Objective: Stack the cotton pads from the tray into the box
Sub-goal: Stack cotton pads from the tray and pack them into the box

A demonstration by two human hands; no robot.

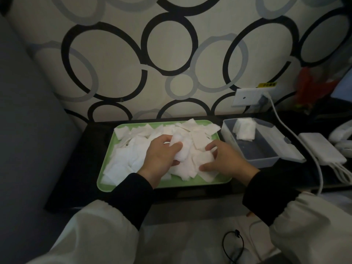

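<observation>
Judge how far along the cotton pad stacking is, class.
Done: a small stack of pads sits at the far end of the clear box. In hand: the left hand grips a bunch of pads; the right hand rests on the pile. Left: most pads still cover the green tray.

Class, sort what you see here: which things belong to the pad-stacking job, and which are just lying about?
Job:
cotton pads
green tray
clear box
stacked pads in it
left hand, holding pads
right hand

Lying about:
white charger
white cable
wall socket
black cord
</observation>
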